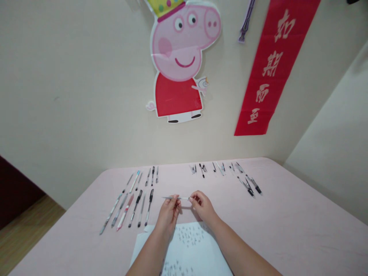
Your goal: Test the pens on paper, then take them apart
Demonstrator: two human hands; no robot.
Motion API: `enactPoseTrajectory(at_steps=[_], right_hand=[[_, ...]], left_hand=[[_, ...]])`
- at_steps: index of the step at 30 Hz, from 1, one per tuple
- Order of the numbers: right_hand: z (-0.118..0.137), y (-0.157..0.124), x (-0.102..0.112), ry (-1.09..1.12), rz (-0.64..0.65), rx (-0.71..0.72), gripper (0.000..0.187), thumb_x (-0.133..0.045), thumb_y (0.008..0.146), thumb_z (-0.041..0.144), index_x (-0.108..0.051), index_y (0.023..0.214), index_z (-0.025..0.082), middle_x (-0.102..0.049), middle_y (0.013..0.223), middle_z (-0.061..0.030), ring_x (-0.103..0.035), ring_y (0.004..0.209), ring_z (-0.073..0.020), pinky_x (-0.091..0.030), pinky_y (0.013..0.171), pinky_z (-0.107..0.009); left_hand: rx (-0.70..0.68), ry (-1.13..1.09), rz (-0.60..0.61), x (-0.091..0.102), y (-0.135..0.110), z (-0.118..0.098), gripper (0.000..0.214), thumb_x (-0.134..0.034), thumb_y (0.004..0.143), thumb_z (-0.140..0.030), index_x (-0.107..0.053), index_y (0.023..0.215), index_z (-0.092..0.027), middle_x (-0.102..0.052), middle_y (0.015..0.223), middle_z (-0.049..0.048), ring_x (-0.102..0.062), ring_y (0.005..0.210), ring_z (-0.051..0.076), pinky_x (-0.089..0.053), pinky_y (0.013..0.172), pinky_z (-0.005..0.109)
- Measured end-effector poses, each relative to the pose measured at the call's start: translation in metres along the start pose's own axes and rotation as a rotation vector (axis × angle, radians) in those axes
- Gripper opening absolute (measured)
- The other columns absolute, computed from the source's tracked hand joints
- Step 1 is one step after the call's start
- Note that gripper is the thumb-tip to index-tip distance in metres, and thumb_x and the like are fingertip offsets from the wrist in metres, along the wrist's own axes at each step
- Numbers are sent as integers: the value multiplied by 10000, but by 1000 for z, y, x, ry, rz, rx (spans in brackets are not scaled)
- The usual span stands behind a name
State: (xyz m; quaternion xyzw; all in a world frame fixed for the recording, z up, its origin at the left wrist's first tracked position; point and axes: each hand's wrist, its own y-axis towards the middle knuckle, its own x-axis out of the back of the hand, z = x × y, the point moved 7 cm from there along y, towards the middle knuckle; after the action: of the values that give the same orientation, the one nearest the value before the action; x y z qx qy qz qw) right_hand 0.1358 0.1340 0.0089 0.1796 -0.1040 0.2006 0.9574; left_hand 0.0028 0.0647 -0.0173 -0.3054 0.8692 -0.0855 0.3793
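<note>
My left hand (169,212) and my right hand (202,205) are raised a little above a pink table (287,222), both pinched on one thin pen (176,198) held level between them. Its tip sticks out to the left of my left fingers. Below my wrists lies a white sheet of paper (189,249) with small scribbles on it. To the left of my hands a row of several pens (130,209) lies side by side on the table.
More pens (143,178) lie in a second row farther back on the left. Small pen parts and caps (218,168) are spread along the far edge, with a few black pens (250,186) at the right. A cartoon pig cutout (181,61) and a red banner (270,65) hang on the wall.
</note>
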Motion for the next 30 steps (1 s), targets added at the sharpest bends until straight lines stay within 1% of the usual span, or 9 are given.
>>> enactPoseTrajectory(at_steps=[4,6,11,15,18,22,25,27,30], right_hand=[[-3,0,0,-15,-3,-6,387,-387,871,455,-520,630,182,-516,614,-9,-491,611,-151,-376,585,-266],[-5,0,-2,-30,16,-10,437,-352,885,469,-521,604,180,-517,592,-11,-493,601,-152,-372,583,-269],[-4,0,-2,-78,11,16,292,-466,826,387,-535,633,179,-507,600,4,-471,594,-144,-357,567,-255],[-2,0,-2,-23,11,-6,142,-512,776,302,-552,714,181,-528,658,-1,-480,596,-142,-375,559,-253],[0,0,-1,1,3,-12,87,-533,748,267,-559,732,185,-544,683,-5,-492,610,-145,-391,572,-257],[0,1,1,-3,-17,8,183,-535,783,348,-568,716,181,-537,672,-4,-483,603,-141,-386,568,-254],[-4,1,0,-13,-10,4,364,-426,858,452,-550,650,180,-530,631,-9,-498,618,-152,-384,587,-262],[-6,0,-2,-37,17,-1,436,-368,881,477,-543,615,179,-522,599,-9,-502,613,-157,-377,593,-265],[-7,0,-5,-89,45,16,393,-405,869,437,-547,610,177,-507,586,0,-488,600,-152,-357,583,-259]], left_hand=[[3,6,5,0,1,1,71,-646,754,-73,-602,715,-112,-596,581,-4,-589,506,56,-521,504,119],[2,9,13,1,2,1,62,-633,764,-69,-607,724,-108,-593,580,-2,-589,509,56,-522,506,120],[-6,7,25,1,3,1,69,-608,783,-65,-606,730,-108,-598,591,-3,-586,515,50,-518,506,116],[-12,-3,9,1,2,0,80,-602,789,-67,-604,720,-106,-603,601,-1,-592,517,51,-519,509,121],[-15,-8,-12,2,1,-1,91,-634,764,-71,-595,694,-113,-601,596,-4,-592,510,53,-519,509,121],[-7,-10,-17,3,2,1,88,-645,757,-79,-593,698,-117,-603,599,-5,-596,514,55,-525,518,124],[0,-6,-6,3,4,2,76,-643,758,-73,-596,722,-120,-608,607,-5,-598,518,55,-525,518,124],[2,-5,-5,3,4,3,79,-651,751,-72,-595,731,-124,-607,604,-8,-598,517,56,-525,516,123],[4,0,1,2,3,2,85,-662,744,-81,-591,727,-124,-600,590,-11,-597,516,58,-527,516,126]])
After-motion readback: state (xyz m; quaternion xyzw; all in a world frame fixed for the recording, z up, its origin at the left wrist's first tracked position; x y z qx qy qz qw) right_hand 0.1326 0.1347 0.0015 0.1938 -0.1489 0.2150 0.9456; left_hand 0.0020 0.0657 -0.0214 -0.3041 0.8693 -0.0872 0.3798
